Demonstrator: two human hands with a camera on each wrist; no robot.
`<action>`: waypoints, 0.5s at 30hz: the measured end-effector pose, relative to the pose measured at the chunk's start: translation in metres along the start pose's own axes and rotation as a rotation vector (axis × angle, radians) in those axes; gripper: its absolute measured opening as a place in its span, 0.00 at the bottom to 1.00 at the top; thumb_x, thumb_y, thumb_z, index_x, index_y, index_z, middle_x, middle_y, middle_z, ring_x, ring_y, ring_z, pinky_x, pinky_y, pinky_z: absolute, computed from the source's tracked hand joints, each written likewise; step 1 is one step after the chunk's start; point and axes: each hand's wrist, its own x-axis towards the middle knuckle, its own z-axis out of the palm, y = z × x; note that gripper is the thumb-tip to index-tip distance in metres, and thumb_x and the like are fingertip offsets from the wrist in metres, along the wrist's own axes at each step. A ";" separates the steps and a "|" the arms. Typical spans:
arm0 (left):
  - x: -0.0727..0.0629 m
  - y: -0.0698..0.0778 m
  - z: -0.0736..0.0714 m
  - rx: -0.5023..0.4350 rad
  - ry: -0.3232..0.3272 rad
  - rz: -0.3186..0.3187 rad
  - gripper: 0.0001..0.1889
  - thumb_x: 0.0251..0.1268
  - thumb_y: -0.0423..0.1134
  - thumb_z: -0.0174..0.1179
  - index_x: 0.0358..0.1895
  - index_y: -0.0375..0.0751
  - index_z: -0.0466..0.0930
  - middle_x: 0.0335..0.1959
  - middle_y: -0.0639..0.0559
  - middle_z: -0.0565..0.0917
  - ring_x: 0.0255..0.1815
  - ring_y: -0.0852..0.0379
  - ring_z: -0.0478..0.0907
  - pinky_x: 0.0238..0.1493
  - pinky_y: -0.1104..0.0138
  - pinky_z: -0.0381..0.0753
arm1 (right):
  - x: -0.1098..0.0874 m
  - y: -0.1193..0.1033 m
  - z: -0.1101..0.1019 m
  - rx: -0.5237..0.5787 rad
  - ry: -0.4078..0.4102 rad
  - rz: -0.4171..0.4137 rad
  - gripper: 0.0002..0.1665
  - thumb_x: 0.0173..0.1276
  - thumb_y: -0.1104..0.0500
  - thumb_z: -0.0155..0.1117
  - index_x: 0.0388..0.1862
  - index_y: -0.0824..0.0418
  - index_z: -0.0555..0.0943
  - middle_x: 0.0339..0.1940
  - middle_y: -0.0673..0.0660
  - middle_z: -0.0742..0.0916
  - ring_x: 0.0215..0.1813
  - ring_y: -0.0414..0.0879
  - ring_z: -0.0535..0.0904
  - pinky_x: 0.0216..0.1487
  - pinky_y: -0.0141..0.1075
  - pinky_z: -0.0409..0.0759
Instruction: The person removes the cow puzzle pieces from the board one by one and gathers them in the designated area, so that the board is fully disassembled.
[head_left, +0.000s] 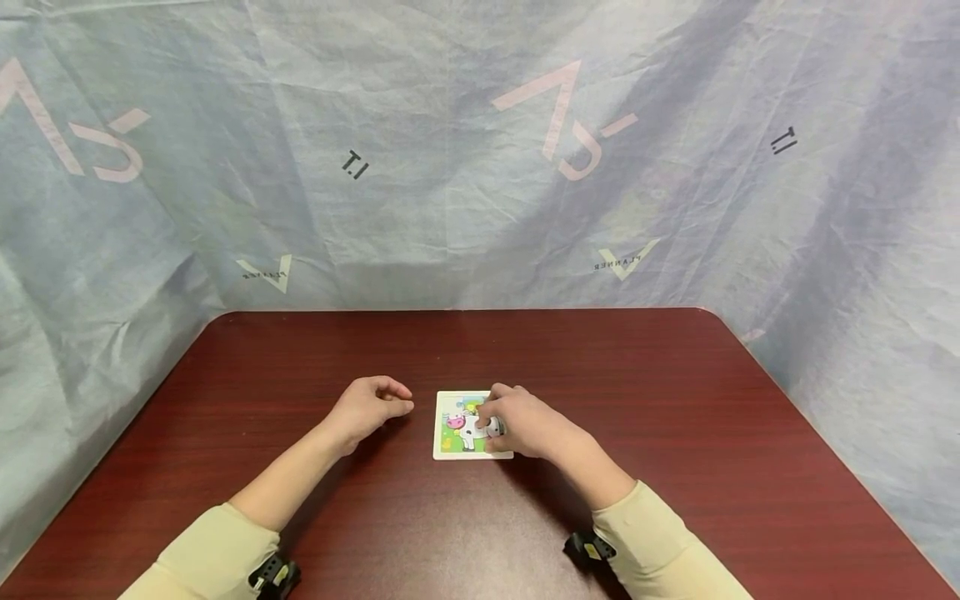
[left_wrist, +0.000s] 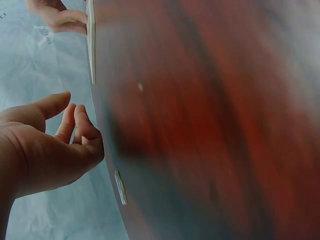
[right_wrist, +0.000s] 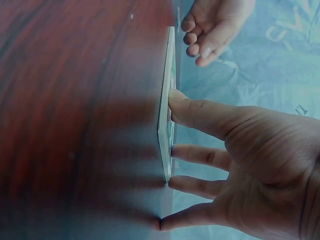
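A square picture puzzle [head_left: 450, 452] with a cream frame lies flat on the table, showing a cow with a pink muzzle on green. My right hand [head_left: 528, 423] is over its right side and hides part of the picture. In the right wrist view the thumb [right_wrist: 187, 107] touches the puzzle's top, and the spread fingers reach down at its edge [right_wrist: 164, 112]; the little finger comes down beside it. Left of the puzzle and apart from it, my left hand [head_left: 367, 410] hovers with loosely bent fingers and nothing visible between them.
The puzzle lies on a dark red wooden table [head_left: 337, 342] with rounded far corners. A printed grey cloth [head_left: 442, 208] hangs behind and at the sides. The left wrist view shows a small flat pale thing [left_wrist: 121, 187] low on the tabletop; its kind is unclear.
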 end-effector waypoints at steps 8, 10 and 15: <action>0.006 0.006 0.016 -0.014 -0.018 -0.014 0.09 0.63 0.32 0.68 0.45 0.34 0.84 0.34 0.48 0.81 0.35 0.51 0.75 0.35 0.64 0.73 | 0.000 0.000 0.000 0.003 0.009 -0.007 0.14 0.61 0.58 0.79 0.46 0.54 0.88 0.52 0.55 0.80 0.50 0.56 0.76 0.52 0.45 0.77; 0.007 0.008 0.020 -0.014 -0.023 -0.017 0.09 0.63 0.32 0.68 0.45 0.34 0.84 0.34 0.48 0.81 0.35 0.52 0.75 0.34 0.64 0.73 | 0.001 0.000 0.000 -0.002 0.013 -0.012 0.14 0.61 0.58 0.79 0.46 0.54 0.88 0.52 0.55 0.80 0.50 0.56 0.76 0.51 0.45 0.77; 0.010 0.011 0.027 -0.006 -0.033 -0.010 0.08 0.63 0.32 0.68 0.44 0.35 0.84 0.34 0.48 0.80 0.35 0.52 0.74 0.34 0.64 0.73 | 0.001 0.000 0.000 0.002 0.013 -0.008 0.14 0.60 0.58 0.79 0.45 0.54 0.88 0.51 0.56 0.80 0.50 0.57 0.77 0.52 0.45 0.77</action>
